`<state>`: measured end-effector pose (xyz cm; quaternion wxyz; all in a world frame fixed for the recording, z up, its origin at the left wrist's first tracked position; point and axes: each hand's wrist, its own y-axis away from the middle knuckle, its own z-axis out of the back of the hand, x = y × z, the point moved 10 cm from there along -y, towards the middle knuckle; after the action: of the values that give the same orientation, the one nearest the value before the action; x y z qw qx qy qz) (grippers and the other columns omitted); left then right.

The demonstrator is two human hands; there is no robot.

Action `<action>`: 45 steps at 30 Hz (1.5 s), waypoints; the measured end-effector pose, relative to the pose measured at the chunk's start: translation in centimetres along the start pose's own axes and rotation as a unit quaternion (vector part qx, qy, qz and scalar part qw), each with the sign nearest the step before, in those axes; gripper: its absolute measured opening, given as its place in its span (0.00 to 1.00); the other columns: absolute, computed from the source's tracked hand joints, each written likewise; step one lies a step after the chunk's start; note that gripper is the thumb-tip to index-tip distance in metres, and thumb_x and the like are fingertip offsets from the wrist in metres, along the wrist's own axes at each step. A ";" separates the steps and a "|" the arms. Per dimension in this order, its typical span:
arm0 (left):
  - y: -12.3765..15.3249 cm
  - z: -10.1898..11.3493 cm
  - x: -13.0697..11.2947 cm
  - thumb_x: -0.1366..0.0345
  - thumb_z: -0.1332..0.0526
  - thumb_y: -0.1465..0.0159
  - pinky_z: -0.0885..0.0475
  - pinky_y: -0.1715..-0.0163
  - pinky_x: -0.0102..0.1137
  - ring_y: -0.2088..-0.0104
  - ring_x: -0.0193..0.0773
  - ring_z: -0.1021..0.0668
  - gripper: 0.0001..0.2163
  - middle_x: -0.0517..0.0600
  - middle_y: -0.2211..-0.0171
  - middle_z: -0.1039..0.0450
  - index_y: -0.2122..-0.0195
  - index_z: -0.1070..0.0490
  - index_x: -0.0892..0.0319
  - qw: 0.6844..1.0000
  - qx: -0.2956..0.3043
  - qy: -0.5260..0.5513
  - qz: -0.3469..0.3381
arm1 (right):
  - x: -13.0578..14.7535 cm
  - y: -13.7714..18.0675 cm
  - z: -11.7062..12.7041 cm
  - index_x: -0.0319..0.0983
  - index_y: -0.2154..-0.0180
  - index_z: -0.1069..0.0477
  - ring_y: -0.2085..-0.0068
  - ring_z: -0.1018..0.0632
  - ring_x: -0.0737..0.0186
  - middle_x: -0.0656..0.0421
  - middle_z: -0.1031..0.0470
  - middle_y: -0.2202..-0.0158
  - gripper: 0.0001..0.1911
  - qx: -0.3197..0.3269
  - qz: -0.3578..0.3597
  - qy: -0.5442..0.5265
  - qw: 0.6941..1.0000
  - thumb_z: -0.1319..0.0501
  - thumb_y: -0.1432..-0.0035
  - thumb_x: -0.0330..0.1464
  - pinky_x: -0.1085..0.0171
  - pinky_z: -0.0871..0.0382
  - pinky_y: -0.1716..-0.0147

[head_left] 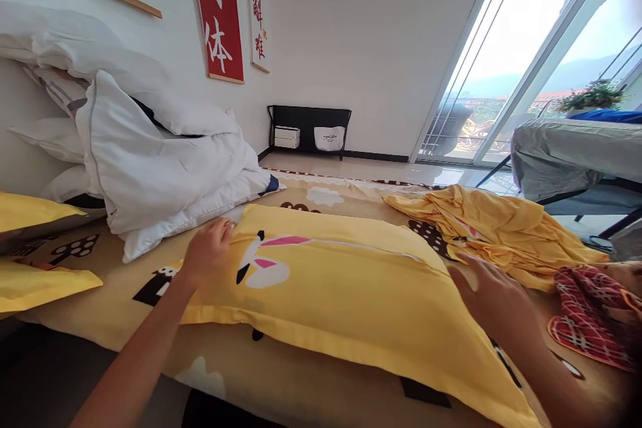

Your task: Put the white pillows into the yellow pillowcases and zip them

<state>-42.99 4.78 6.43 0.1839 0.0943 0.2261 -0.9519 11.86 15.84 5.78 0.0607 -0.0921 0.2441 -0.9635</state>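
Smoothing the pillow (346,301) seems to be my step in hand. In the head view, it lies on the bed (113,311) between my two hands, a slit running along its upper face. My left hand (208,251) is at one end, fingers curled; I cannot tell whether they pinch the cover. My right hand (494,287) is at the other end, fingers spread and gripping nothing, near the crumpled yellow cloth (501,227). The next move calls for even pressure from both ends, I judge.
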 end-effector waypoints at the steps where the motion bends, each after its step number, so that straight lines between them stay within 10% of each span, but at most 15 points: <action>1: -1.3 -0.5 -2.4 0.56 0.59 0.32 0.36 0.45 0.35 0.44 0.44 0.28 0.24 0.55 0.44 0.30 0.43 0.34 0.60 0.998 0.006 0.035 -0.043 | 4.6 -1.2 0.7 0.38 0.42 0.38 0.39 0.34 0.50 0.47 0.33 0.41 0.31 -0.013 0.059 -0.022 0.998 0.60 0.38 0.47 0.53 0.42 0.41; 5: -3.8 -5.8 -7.9 0.56 0.60 0.31 0.48 0.36 0.39 0.33 0.40 0.44 0.26 0.52 0.33 0.47 0.36 0.43 0.60 0.986 0.078 0.089 -0.120 | 15.4 -3.1 -2.8 0.39 0.35 0.49 0.32 0.48 0.58 0.54 0.49 0.32 0.30 0.029 0.125 -0.043 0.991 0.63 0.33 0.44 0.53 0.54 0.36; 10: -2.3 -12.2 -7.4 0.53 0.58 0.31 0.51 0.35 0.43 0.32 0.40 0.47 0.25 0.48 0.32 0.51 0.35 0.44 0.54 0.975 0.169 0.094 -0.109 | 15.3 -1.3 -11.2 0.43 0.34 0.49 0.32 0.48 0.61 0.59 0.50 0.32 0.29 0.159 0.098 -0.020 0.982 0.62 0.32 0.44 0.52 0.55 0.36; 17: -1.4 -8.9 -4.6 0.51 0.53 0.34 0.42 0.38 0.40 0.39 0.44 0.34 0.25 0.54 0.40 0.34 0.44 0.31 0.60 0.975 0.072 0.174 -0.115 | 7.7 0.2 -9.4 0.39 0.34 0.47 0.33 0.47 0.61 0.57 0.49 0.33 0.32 0.086 0.117 -0.019 0.989 0.64 0.33 0.46 0.53 0.54 0.35; 26: -1.2 -6.4 1.9 0.50 0.47 0.39 0.28 0.52 0.36 0.54 0.45 0.23 0.19 0.54 0.54 0.24 0.56 0.27 0.58 0.957 0.085 0.257 -0.101 | 5.2 3.2 -10.1 0.35 0.32 0.54 0.33 0.48 0.57 0.54 0.50 0.33 0.38 0.118 0.181 0.001 0.976 0.62 0.36 0.51 0.49 0.51 0.35; 30: -2.5 -6.5 0.9 0.54 0.47 0.39 0.29 0.58 0.36 0.61 0.43 0.23 0.15 0.53 0.62 0.24 0.65 0.27 0.58 0.958 0.085 0.252 -0.104 | 5.1 1.9 -9.2 0.36 0.40 0.37 0.36 0.40 0.47 0.48 0.37 0.38 0.34 0.133 0.137 0.075 0.979 0.55 0.38 0.51 0.42 0.49 0.38; 36: -3.5 -6.8 -0.7 0.61 0.44 0.43 0.31 0.65 0.34 0.68 0.40 0.27 0.07 0.51 0.71 0.29 0.75 0.34 0.58 0.959 0.050 0.261 -0.099 | 20.9 -0.3 -5.0 0.34 0.43 0.34 0.40 0.34 0.47 0.44 0.35 0.40 0.25 0.140 0.276 -0.009 0.951 0.50 0.37 0.40 0.48 0.43 0.42; 40: -2.3 -6.0 -0.4 0.60 0.46 0.39 0.30 0.63 0.33 0.67 0.38 0.27 0.08 0.50 0.69 0.29 0.71 0.33 0.58 0.946 0.041 0.301 -0.113 | 32.4 0.9 -6.3 0.36 0.39 0.40 0.42 0.32 0.55 0.49 0.33 0.41 0.26 0.187 0.354 -0.138 0.906 0.47 0.38 0.36 0.57 0.41 0.45; 45: -0.6 -5.2 0.6 0.61 0.42 0.40 0.29 0.56 0.35 0.61 0.40 0.26 0.06 0.51 0.66 0.29 0.69 0.30 0.58 0.910 0.027 0.392 -0.130 | 39.6 1.5 -8.5 0.36 0.46 0.32 0.49 0.31 0.53 0.48 0.29 0.51 0.20 0.139 0.354 -0.144 0.914 0.45 0.40 0.30 0.57 0.40 0.52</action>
<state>-43.22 7.52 1.95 -0.0475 0.4348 0.2644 -0.8595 -28.38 12.02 3.57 0.4442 -0.1285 0.1132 -0.8794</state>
